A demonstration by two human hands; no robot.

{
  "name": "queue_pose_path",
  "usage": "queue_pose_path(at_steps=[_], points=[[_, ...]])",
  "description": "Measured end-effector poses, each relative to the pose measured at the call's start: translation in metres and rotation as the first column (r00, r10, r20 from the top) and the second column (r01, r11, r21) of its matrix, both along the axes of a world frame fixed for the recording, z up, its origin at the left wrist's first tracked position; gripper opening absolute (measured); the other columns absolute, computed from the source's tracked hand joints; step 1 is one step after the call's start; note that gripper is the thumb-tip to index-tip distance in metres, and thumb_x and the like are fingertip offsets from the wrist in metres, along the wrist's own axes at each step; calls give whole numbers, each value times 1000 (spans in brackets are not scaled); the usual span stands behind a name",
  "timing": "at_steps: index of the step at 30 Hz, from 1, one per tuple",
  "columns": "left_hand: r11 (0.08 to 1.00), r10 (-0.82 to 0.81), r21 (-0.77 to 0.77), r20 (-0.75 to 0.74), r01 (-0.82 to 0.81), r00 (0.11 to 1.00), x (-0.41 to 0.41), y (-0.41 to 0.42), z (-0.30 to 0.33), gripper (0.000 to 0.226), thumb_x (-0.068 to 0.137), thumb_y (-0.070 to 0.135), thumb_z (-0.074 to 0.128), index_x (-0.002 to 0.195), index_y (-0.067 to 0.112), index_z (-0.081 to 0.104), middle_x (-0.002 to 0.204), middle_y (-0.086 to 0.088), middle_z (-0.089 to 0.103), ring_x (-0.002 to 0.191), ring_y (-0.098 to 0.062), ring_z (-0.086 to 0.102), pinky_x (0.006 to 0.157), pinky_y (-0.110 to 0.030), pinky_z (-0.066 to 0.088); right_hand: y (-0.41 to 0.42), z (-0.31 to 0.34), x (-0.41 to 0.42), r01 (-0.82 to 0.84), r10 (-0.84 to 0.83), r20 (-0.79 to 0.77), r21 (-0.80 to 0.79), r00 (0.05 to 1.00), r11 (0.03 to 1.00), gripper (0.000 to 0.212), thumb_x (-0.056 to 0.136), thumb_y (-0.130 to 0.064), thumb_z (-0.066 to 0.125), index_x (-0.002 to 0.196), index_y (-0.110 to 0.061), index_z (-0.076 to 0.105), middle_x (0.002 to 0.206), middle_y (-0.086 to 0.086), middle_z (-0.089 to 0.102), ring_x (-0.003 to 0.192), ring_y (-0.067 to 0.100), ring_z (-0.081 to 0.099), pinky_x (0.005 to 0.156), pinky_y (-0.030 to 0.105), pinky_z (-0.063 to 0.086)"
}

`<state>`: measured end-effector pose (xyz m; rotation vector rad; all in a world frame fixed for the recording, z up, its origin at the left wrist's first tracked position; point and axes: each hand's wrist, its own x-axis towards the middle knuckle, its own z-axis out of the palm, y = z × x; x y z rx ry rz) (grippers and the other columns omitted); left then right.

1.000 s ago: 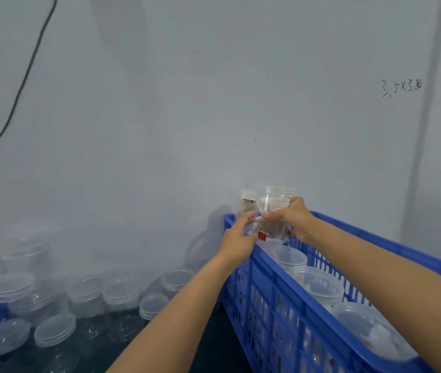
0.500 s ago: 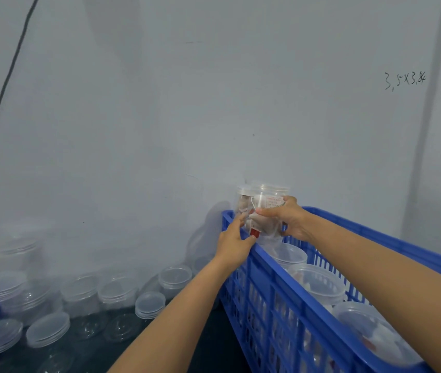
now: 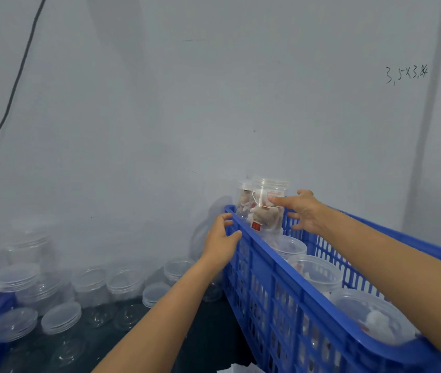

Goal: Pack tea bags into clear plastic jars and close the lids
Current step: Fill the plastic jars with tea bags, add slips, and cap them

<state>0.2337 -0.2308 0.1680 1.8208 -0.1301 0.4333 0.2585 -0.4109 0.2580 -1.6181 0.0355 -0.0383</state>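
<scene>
A lidded clear plastic jar (image 3: 267, 203) packed with tea bags (image 3: 263, 215) stands at the far left corner of the blue slotted crate (image 3: 281, 281), raised above the row of jars below it, with a red tag showing through its wall. A second lidded jar (image 3: 243, 196) stands just behind it to the left, against the grey wall (image 3: 187, 103). The right hand (image 3: 301, 211) is spread open at the jar's right side, its thumb tip touching the jar's wall near the label and its fingers loose, not clasped round it. The left hand (image 3: 222, 238) hangs open just outside the crate's far left rim, fingers curled near the rim and apart from the jar. Nearer in the crate, more lidded jars (image 3: 316, 270) sit in a line. To the left, on the dark surface, stand empty clear jars (image 3: 90, 286) and loose lids (image 3: 60, 317). A black cable (image 3: 12, 98) runs down the wall at the left, and handwritten figures (image 3: 406, 74) mark it at the right.
</scene>
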Motion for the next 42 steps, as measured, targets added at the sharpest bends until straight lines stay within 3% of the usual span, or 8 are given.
queue_pose_path(at_steps=[5, 15, 18, 21, 27, 31, 38, 42], points=[[993, 111, -53, 3, -110, 994, -37, 40, -5, 30, 96, 5, 51, 125, 12, 50, 129, 0, 52, 113, -11, 49, 95, -23, 38, 4, 17, -48, -40, 46, -132, 44, 990, 998, 57, 87, -10, 66, 137, -11, 39, 133, 17, 46, 114, 27, 50, 98, 51, 41], [932, 288, -180, -160, -314, 944, -116, 126, -63, 21, 94, -5, 49, 110, 2, 60, 106, -7, 61, 100, -18, 53, 88, -24, 43, 84, 9, -155, -319, 342, -128, 173, 931, 932, 10, 94, 0, 47, 104, -1, 49, 131, 28, 44, 122, 38, 49, 99, 45, 46], [907, 330, -194, -224, -374, 917, -132, 145, -85, 20, 93, -7, 49, 107, 1, 61, 94, -2, 61, 92, -16, 52, 71, -14, 43, 117, -19, -160, -339, 357, -212, 121, 910, 933, 13, 93, 0, 48, 106, -3, 51, 128, 25, 45, 118, 36, 51, 98, 46, 47], [883, 357, -203, -294, -423, 887, -139, 158, -105, 23, 93, -8, 48, 111, -3, 61, 104, -9, 60, 99, -20, 54, 87, -27, 41, 146, -52, -156, -322, 334, -290, 88, 897, 943, 35, 92, -2, 50, 127, -4, 45, 115, 20, 50, 106, 30, 53, 97, 46, 47], [840, 366, -259, -378, -477, 850, -128, 181, -124, 20, 94, -3, 49, 111, 6, 57, 118, -11, 57, 105, -20, 52, 93, -34, 42, 195, -100, -128, -329, 341, -414, 104, 844, 939, 30, 92, -4, 49, 121, -8, 45, 112, 17, 47, 121, 31, 49, 94, 45, 45], [827, 380, -271, -375, -492, 845, -107, 192, -126, 25, 94, -1, 50, 117, 8, 53, 125, -10, 56, 107, -20, 51, 91, -33, 42, 222, -118, -98, -327, 338, -436, 102, 834, 940, 26, 91, -5, 50, 116, -8, 45, 95, 14, 48, 103, 27, 51, 86, 43, 46], [796, 409, -293, -382, -529, 828, -74, 201, -131, 52, 91, 2, 57, 138, 7, 34, 140, -12, 39, 121, -27, 46, 100, -37, 42, 269, -140, -47, -237, 218, -213, -67, 952, 969, 8, 89, 1, 48, 91, -5, 52, 90, 15, 50, 84, 26, 48, 72, 38, 48], [840, 334, -277, -412, -466, 848, -64, 197, -141, 69, 92, 9, 59, 148, 11, 17, 151, -11, 21, 133, -27, 34, 108, -38, 35, 290, -156, -26, -199, 211, 18, -266, 977, 943, 23, 88, 0, 48, 106, -11, 54, 97, 4, 55, 81, 16, 52, 73, 27, 41]])
